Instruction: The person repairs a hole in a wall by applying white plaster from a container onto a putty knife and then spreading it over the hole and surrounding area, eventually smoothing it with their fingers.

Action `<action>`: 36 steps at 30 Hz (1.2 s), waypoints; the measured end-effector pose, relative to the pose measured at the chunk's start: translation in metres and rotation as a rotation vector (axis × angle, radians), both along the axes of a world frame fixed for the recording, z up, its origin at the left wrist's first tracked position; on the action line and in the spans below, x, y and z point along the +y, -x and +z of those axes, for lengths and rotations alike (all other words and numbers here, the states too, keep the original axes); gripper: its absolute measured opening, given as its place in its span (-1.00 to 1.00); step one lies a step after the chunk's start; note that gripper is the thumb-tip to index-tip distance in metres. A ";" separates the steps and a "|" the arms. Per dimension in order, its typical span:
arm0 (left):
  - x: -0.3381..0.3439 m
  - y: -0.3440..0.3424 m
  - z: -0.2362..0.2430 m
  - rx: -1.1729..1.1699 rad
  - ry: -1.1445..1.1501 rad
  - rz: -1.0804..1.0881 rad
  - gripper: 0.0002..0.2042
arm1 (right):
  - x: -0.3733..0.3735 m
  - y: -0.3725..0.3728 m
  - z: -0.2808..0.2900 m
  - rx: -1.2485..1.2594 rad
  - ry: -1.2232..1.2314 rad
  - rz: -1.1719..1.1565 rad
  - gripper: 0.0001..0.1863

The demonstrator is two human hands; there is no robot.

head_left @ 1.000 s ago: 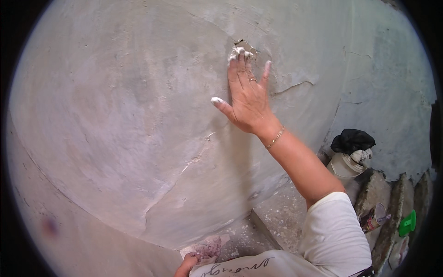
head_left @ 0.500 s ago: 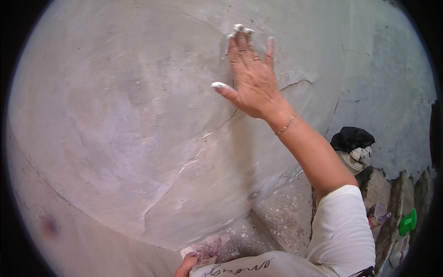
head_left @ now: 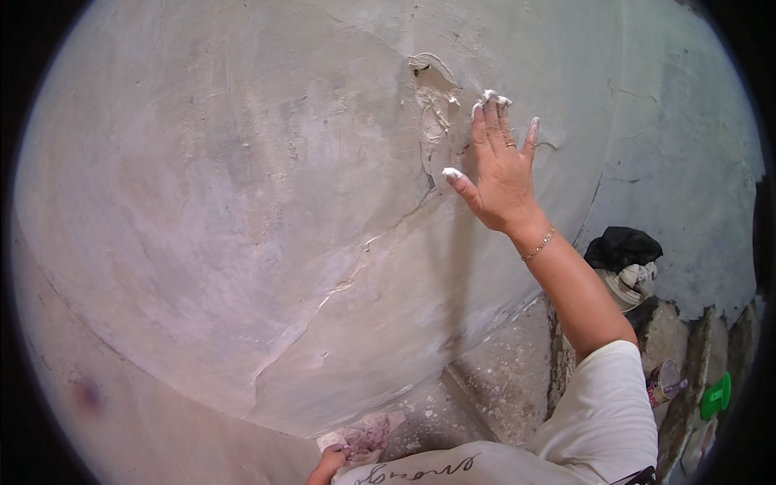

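My right hand (head_left: 503, 174) is open, fingers spread and fingertips coated in white paste, just right of a damaged patch (head_left: 436, 105) on the pale plastered wall (head_left: 202, 186). Ridges of white paste sit in that patch around a small dark hole. A long crack (head_left: 339, 287) runs diagonally down-left below it. At the bottom edge my left hand (head_left: 331, 459) is closed on the edge of a flat pinkish, stained piece (head_left: 372, 432); most of this hand is hidden by my white shirt.
Concrete steps (head_left: 505, 372) descend along the wall's foot at the right. On them are a pale bucket (head_left: 622, 291) with black cloth (head_left: 621, 246) and whitish cloth on it, a can (head_left: 663, 381) with something sticking out, and a green plastic tool (head_left: 715, 396).
My right hand first went slightly up over the damaged patch, then moved right and down, uncovering the white paste smeared there. My left hand stays at the bottom edge.
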State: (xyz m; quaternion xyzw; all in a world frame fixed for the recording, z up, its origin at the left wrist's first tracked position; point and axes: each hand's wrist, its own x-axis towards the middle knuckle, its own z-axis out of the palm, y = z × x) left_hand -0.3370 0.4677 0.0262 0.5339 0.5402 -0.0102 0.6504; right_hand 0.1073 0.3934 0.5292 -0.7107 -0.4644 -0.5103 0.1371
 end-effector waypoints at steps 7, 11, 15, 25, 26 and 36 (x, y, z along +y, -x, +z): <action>0.006 -0.015 -0.003 -0.018 -0.092 -0.018 -0.84 | 0.031 0.017 0.033 0.014 -0.110 0.237 -0.06; 0.002 -0.030 0.029 -0.032 -0.036 -0.033 -0.84 | 0.035 0.012 0.012 0.006 -0.115 0.244 -0.06; 0.002 -0.020 0.027 0.016 -0.033 -0.031 -0.83 | 0.021 0.030 -0.021 0.043 0.062 0.274 -0.03; 0.008 -0.025 0.018 -0.026 -0.017 -0.001 -0.81 | 0.041 0.045 -0.017 0.134 0.001 0.243 0.00; 0.009 -0.024 0.019 -0.042 -0.003 0.017 -0.82 | 0.040 0.053 -0.014 0.135 0.038 0.241 0.00; 0.010 -0.026 0.016 -0.005 -0.027 -0.048 -0.85 | 0.059 0.041 0.018 0.034 -0.095 0.249 -0.01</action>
